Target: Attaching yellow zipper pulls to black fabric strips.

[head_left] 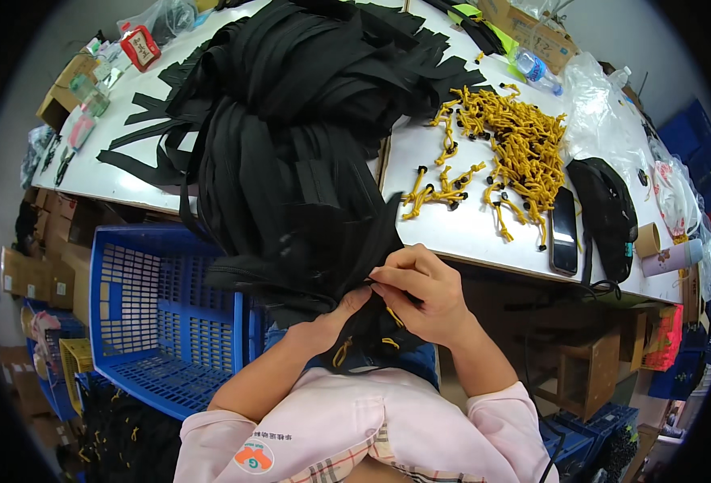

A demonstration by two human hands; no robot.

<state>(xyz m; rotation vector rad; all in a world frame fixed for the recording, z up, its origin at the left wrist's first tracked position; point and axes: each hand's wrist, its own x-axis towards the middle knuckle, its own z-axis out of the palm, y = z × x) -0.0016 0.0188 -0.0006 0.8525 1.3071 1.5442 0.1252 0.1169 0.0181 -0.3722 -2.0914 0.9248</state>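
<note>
A large heap of long black fabric strips (291, 161), which look like zipper tapes, covers the middle of the table and hangs over its front edge toward my lap. My left hand (331, 322) is closed on one black strip, thumb on top, its other fingers hidden beneath. Right beside it, my right hand (424, 294) pinches thumb and forefinger together at the strip's edge. What lies in that pinch is too small to tell. Below the hands, yellow cord loops (342, 352) show against black strips on my lap. A pile of knotted yellow cord pulls (524, 133) with black ends lies at the right.
A blue plastic crate (166, 362) stands at my left below the table. Toward the right of the white table (420, 241) lie a phone (563, 233), a black pouch (603, 213), a cup (672, 258) and a plastic bottle (537, 71). A red container (140, 48) stands far left.
</note>
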